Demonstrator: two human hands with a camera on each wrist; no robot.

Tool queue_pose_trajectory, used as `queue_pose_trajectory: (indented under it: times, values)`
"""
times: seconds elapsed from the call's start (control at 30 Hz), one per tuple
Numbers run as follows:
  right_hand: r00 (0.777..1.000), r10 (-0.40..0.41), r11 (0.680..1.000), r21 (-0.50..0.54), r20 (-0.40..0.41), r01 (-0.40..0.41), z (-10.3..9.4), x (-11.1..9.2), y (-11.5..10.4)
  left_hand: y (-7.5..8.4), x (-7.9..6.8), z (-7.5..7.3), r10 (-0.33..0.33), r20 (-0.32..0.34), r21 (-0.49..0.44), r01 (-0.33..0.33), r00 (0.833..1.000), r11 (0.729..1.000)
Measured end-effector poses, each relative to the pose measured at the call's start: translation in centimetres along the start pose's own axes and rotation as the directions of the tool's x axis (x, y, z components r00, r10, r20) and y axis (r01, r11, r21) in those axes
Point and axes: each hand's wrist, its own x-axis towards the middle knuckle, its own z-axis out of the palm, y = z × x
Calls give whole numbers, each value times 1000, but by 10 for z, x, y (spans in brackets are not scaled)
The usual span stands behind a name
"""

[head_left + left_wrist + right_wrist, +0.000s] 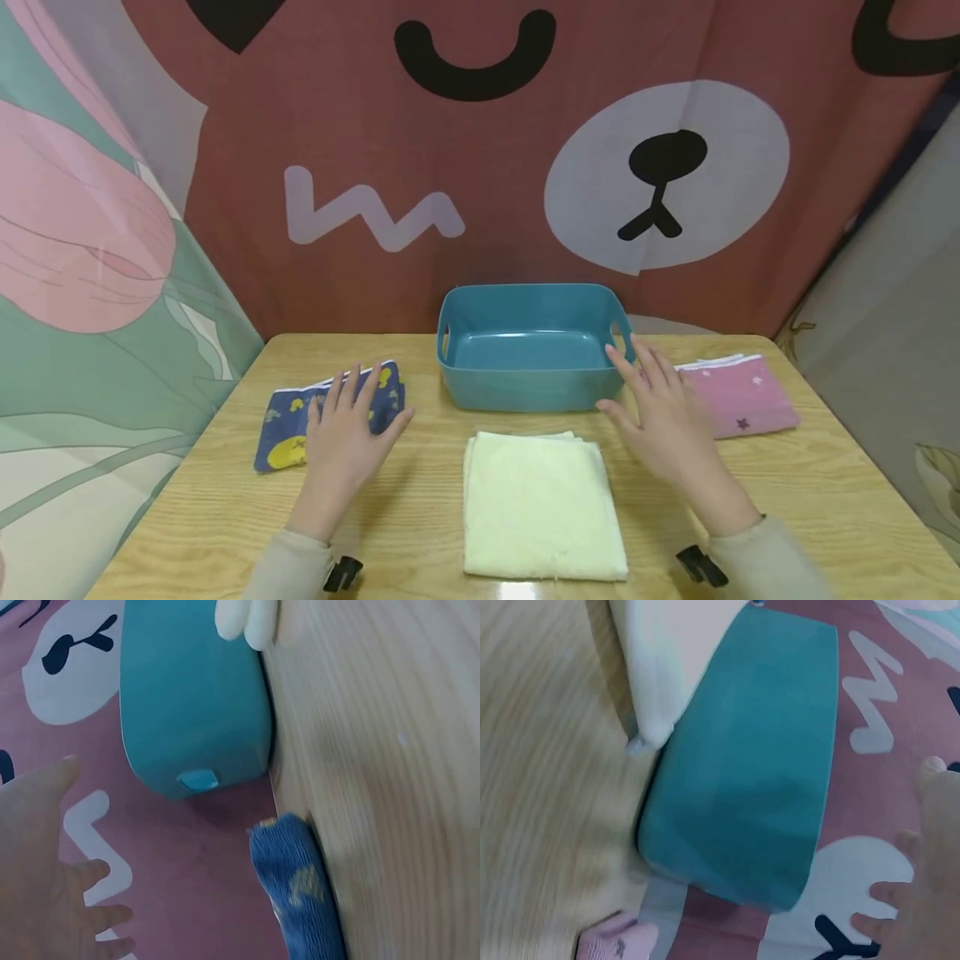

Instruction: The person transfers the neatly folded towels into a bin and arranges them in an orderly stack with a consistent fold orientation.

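left grip (346, 447) and right grip (666, 421): fingers spread, holding nothing; folded yellow cloth (543, 508) lies before teal basket (528, 390); if lifted, best supported both sides, layers together

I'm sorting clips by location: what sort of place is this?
Probably an indoor corner set up for tabletop work, though I can't tell in what building: a wooden table, cartoon-print fabric behind it, and folded cloths laid out.
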Motion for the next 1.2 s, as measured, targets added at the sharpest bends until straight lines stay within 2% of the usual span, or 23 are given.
queue_pose_trajectory:
  times: [0.13,0.3,0.6,1.03,1.2]
  values:
    - [998,-51,999,15,-32,51,4,6,-12,-13,-3,-5,-6,-23,-26,5,1000,1000]
    - [996,-88,996,17,-32,89,5,14,-24,-26,-7,-11,-7,-41,-37,5,999,999]
    - [991,-130,991,23,23,129,12,22,-40,-43,-13,-21,12,-42,9,-12,999,1000]
    - [978,-175,984,45,115,171,25,32,-66,-58,-24,-25,67,-86,32,-64,994,997]
    - [975,-191,980,79,116,183,27,36,-75,-67,-27,-27,73,-93,27,-71,993,997]
